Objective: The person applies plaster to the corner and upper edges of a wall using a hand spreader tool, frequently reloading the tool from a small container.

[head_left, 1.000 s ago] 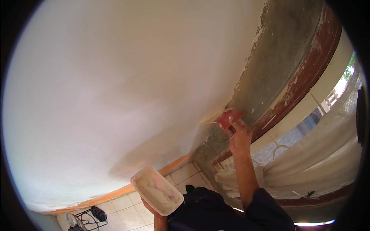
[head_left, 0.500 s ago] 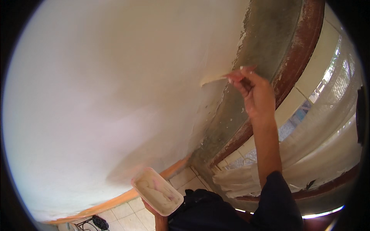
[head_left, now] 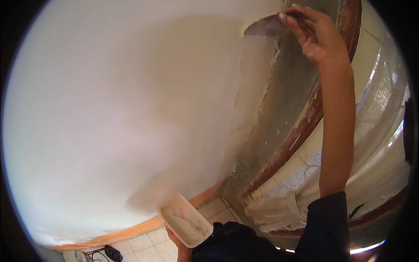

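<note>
High on the wall, my right hand (head_left: 317,38) is closed around a putty knife (head_left: 265,27). Its wide blade rests against the white plastered wall (head_left: 126,105), close to the rough edge where bare grey cement begins. Low in front of my body, my left hand (head_left: 174,239) grips a pale rectangular plastic tub (head_left: 197,213) from its near left side. Whitish putty (head_left: 181,220) is smeared inside the tub. Most of the left hand's fingers are hidden beneath it.
A strip of bare cement (head_left: 279,105) runs beside a reddish-brown window frame (head_left: 301,126). Sheer white curtain (head_left: 371,144) covers the window at right. An orange band (head_left: 131,233) borders the wall's foot above floor tiles (head_left: 148,249). A black bag (head_left: 113,253) lies lower left.
My right hand has moved up and slightly right with the putty knife, and a smoothed band of putty shows below the blade. The tub has shifted slightly right and down in view.
</note>
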{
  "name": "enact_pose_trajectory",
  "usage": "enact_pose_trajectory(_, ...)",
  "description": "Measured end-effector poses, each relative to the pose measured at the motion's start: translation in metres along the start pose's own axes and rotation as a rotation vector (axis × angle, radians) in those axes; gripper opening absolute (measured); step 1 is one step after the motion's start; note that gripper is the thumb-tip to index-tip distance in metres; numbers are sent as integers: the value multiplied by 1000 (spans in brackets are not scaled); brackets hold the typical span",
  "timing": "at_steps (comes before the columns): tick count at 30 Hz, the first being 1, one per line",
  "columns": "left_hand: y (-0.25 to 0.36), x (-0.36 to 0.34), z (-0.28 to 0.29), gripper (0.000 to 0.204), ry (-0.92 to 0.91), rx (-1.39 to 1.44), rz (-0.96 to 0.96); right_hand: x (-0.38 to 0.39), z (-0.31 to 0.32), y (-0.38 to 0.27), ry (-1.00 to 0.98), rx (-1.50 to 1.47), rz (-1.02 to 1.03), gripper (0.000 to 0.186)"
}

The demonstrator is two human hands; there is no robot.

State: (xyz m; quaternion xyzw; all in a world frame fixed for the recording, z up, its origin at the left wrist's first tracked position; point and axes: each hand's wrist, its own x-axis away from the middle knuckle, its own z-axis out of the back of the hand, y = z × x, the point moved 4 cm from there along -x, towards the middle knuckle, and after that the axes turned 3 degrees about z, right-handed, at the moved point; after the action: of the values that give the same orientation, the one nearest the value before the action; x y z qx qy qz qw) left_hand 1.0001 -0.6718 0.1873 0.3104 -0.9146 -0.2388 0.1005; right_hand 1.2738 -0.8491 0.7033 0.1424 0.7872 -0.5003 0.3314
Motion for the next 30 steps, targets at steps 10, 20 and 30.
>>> enact_pose_trajectory(10,-16,-1,-33,59,-94,264,86,-82,-63,-99,134,40,2,19)
enact_pose_trajectory(20,-32,-4,1,61,-25,278,87,-164,-82,-144,180,66,27,18)
enact_pose_trajectory(30,-38,7,28,63,19,302,146,-161,-66,-189,148,12,129,16)
